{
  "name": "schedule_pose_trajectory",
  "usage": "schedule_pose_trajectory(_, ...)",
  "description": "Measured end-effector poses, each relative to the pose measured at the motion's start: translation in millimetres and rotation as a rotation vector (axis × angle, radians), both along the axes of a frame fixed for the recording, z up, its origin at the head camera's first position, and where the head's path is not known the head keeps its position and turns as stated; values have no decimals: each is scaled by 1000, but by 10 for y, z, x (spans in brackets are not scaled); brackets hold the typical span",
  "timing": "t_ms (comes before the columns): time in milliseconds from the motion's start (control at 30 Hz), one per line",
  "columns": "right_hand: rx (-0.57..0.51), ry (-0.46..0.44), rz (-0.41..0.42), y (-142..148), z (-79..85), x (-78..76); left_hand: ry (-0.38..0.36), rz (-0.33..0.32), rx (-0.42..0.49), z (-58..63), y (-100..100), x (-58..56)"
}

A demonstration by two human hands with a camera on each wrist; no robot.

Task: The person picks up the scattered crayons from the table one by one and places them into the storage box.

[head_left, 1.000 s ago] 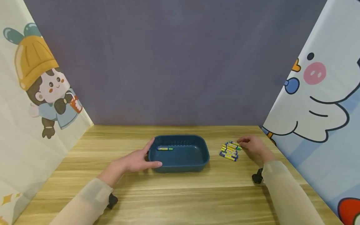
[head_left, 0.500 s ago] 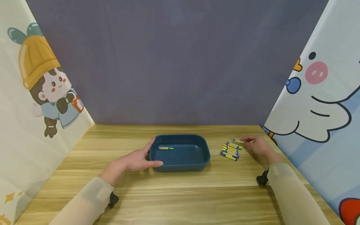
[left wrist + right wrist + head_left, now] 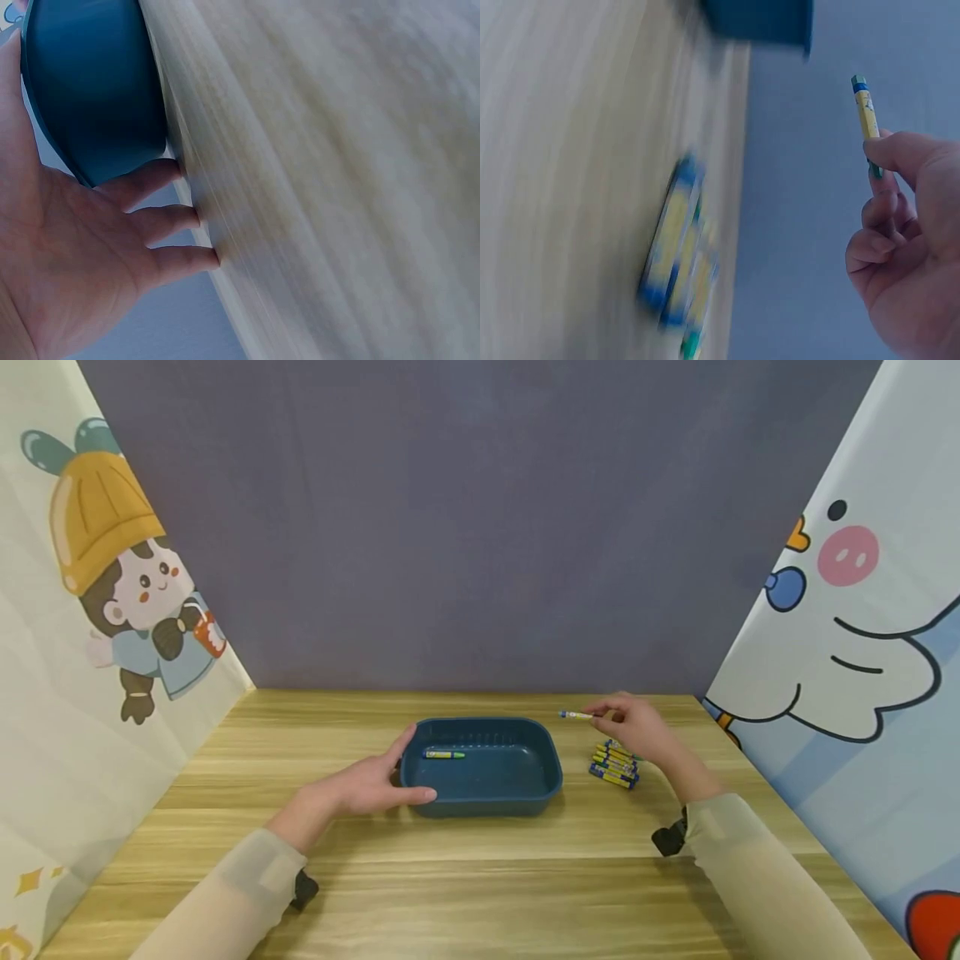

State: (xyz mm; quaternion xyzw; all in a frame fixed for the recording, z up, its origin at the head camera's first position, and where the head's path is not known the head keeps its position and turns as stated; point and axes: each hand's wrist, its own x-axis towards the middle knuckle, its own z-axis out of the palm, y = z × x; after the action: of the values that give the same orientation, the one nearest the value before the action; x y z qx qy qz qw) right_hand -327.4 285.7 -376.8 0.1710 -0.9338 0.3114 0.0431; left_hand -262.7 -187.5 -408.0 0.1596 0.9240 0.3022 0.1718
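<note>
Between thumb and fingertips, my right hand [image 3: 637,727] pinches a crayon [image 3: 576,715] with a yellow wrapper, raised behind and left of the crayon pile [image 3: 615,766]. The right wrist view shows this crayon's [image 3: 866,112] green tip and blue band. At the left end of a dark blue rectangular bin [image 3: 480,809], my left hand [image 3: 363,789] rests with fingers spread, its thumb over the front rim. In the left wrist view, several fairly straight fingertips [image 3: 202,259] touch the table beside the bin [image 3: 97,82]. One green-tipped crayon [image 3: 444,754] lies inside the bin.
A wooden table [image 3: 480,885] carries everything. Behind it stands a grey backdrop [image 3: 480,527]. Panels with cartoon prints flank both sides, a capped figure [image 3: 142,585] on the left and a white bird-like figure [image 3: 862,635] on the right.
My right hand has picked a crayon off the back of the pile, lifted it and carried it left towards the bin. My left hand has stayed at the bin.
</note>
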Motion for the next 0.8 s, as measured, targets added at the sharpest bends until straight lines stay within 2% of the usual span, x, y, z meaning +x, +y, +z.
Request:
schedule_pose_trajectory(133, -33, 23, 59, -348, 65, 59, 1, -2, -3, -7, 2, -2)
schedule_pose_trajectory(367, -66, 13, 156, -992, 114, 109, 5, 6, -9, -8, -2, 2)
schedule_pose_trajectory(600, -70, -31, 222, -1505, 5, 99, 5, 10, -5, -23, -6, -18)
schedule_pose_trajectory(800, -49, -77, 224, -1803, -158, 54, 11, 0, -5, -33, -20, -32)
